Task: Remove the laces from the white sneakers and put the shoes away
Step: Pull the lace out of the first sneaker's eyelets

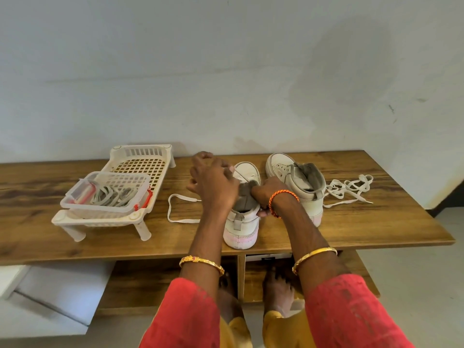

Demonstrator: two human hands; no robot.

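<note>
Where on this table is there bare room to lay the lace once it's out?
Bare wood on the table runs along the near edge, in front of the right sneaker and its loose lace. The left end behind the white rack is free too. Between rack and left sneaker it's crowded.

A wooden bench (351,229) stands against a pale, smudged wall (226,71). At its left sits a cream plastic rack (140,169) on short legs, its floor a square lattice. A clear plastic container (105,197) with red clips rests on the rack's near end. Below the benchtop are open wooden compartments (266,280), and a white board (57,297) lies on the floor at the left.
</note>
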